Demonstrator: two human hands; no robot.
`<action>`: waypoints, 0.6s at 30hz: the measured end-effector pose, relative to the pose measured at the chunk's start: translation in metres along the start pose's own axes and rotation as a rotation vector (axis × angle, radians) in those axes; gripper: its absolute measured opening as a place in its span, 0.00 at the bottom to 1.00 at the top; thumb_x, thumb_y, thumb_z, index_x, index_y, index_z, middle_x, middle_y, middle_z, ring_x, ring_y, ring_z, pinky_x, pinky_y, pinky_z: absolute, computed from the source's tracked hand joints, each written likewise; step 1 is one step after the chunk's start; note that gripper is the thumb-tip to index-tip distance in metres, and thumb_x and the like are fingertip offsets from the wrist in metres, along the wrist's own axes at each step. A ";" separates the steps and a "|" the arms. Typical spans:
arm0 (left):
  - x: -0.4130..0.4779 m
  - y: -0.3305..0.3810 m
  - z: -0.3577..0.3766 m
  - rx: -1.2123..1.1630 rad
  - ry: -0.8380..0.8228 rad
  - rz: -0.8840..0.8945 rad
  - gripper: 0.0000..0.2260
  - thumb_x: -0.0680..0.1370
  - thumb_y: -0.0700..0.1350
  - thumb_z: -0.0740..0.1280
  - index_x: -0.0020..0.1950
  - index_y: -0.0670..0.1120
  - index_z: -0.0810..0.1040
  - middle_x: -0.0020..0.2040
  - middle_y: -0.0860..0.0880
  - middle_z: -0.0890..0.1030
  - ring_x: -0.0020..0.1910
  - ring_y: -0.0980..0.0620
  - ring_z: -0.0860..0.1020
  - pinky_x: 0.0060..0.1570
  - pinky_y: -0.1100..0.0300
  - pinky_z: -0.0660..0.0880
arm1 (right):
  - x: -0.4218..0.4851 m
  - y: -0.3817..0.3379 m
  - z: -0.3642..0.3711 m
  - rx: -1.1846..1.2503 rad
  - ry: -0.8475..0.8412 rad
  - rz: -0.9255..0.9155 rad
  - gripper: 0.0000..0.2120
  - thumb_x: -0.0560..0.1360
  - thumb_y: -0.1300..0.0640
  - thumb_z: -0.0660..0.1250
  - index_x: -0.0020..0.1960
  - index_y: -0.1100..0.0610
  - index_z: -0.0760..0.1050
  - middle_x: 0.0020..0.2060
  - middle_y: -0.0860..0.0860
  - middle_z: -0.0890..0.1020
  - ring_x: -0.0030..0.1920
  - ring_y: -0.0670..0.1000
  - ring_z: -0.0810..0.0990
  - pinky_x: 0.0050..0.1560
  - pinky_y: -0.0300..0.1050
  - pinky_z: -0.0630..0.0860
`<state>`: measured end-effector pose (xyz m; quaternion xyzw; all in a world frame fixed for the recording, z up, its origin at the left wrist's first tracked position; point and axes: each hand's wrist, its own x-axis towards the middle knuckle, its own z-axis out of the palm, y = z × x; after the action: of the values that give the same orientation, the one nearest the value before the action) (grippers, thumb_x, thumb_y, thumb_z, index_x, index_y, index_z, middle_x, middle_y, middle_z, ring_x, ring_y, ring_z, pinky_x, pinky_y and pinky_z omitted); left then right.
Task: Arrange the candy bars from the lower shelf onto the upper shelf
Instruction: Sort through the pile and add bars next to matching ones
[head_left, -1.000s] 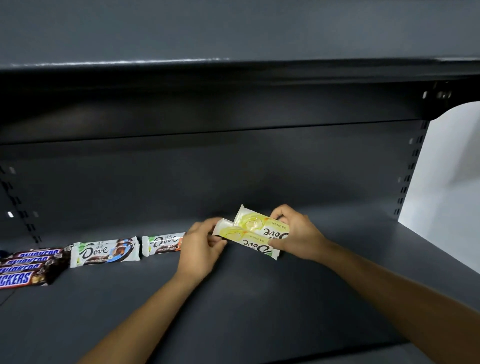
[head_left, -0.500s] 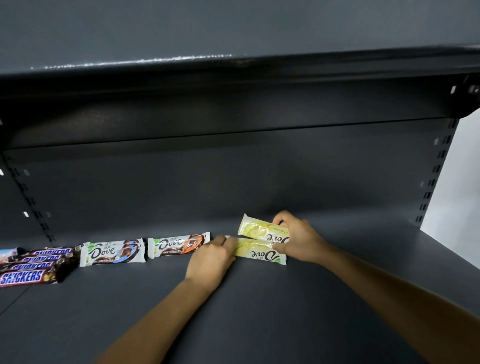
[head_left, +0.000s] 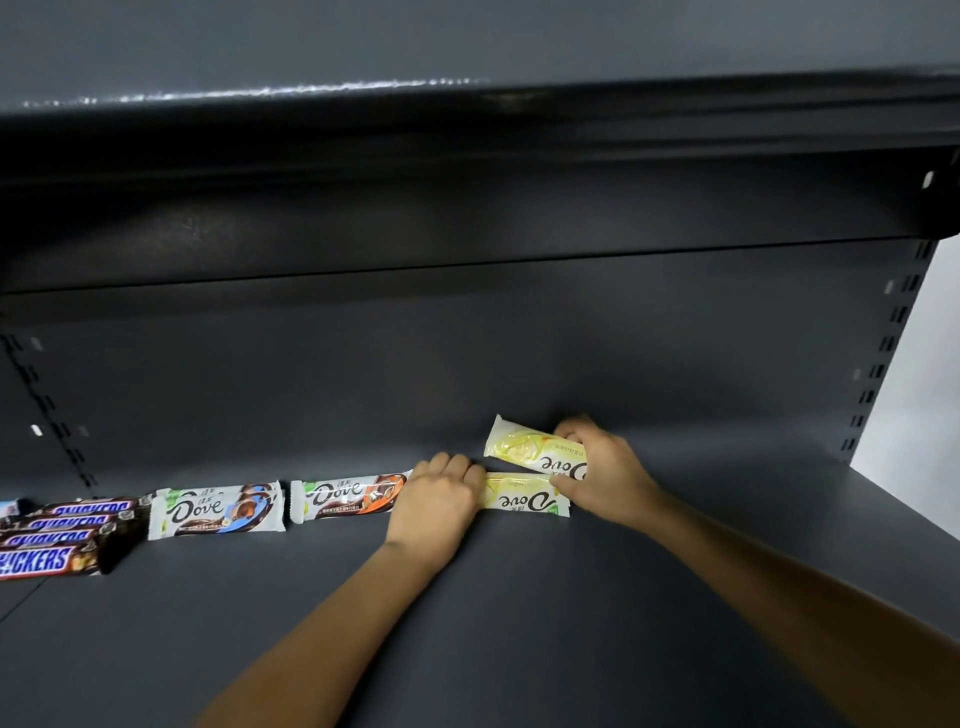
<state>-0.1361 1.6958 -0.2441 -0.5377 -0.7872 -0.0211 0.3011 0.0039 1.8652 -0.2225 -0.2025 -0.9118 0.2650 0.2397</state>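
Two yellow Dove bars are at the middle of the dark shelf (head_left: 519, 634). The lower yellow Dove bar (head_left: 524, 501) lies flat on the shelf, and my left hand (head_left: 436, 501) has its fingers curled on that bar's left end. My right hand (head_left: 605, 475) grips the upper yellow Dove bar (head_left: 524, 448) by its right end, tilted just behind the lower one. In a row to the left lie an orange-marked Dove bar (head_left: 345, 497), a blue-marked Dove bar (head_left: 215, 510) and several Snickers bars (head_left: 54, 538).
The underside and front lip of another shelf (head_left: 467, 119) hang overhead. The back panel is dark metal, with slotted uprights at the left (head_left: 57, 415) and the right (head_left: 883, 358). A pale wall shows past the right edge.
Both hands lowered the two yellow bars to the shelf. The lower bar now lies flat beside the orange-marked Dove bar, and the upper one has shifted back and right with my right hand.
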 end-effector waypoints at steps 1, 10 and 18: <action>0.001 0.000 0.001 0.019 -0.008 -0.011 0.15 0.55 0.45 0.80 0.36 0.49 0.79 0.32 0.51 0.77 0.32 0.50 0.75 0.30 0.60 0.72 | 0.001 0.003 0.000 -0.029 0.030 -0.008 0.18 0.65 0.56 0.71 0.51 0.47 0.69 0.45 0.44 0.77 0.43 0.45 0.77 0.44 0.47 0.77; 0.005 0.001 0.001 0.061 0.004 -0.006 0.13 0.57 0.41 0.79 0.35 0.47 0.77 0.33 0.49 0.75 0.31 0.47 0.74 0.29 0.58 0.69 | -0.002 0.010 -0.003 -0.169 0.169 -0.093 0.21 0.67 0.54 0.73 0.59 0.52 0.73 0.54 0.50 0.74 0.56 0.52 0.72 0.59 0.51 0.70; 0.005 0.000 -0.001 0.037 -0.011 -0.022 0.15 0.55 0.41 0.79 0.35 0.47 0.76 0.33 0.49 0.76 0.32 0.47 0.75 0.29 0.58 0.70 | -0.007 0.009 -0.003 -0.204 0.187 -0.102 0.20 0.68 0.55 0.73 0.58 0.54 0.74 0.53 0.50 0.76 0.56 0.53 0.73 0.57 0.48 0.68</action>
<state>-0.1363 1.6995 -0.2409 -0.5233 -0.7952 -0.0069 0.3064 0.0137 1.8697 -0.2275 -0.2032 -0.9168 0.1384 0.3147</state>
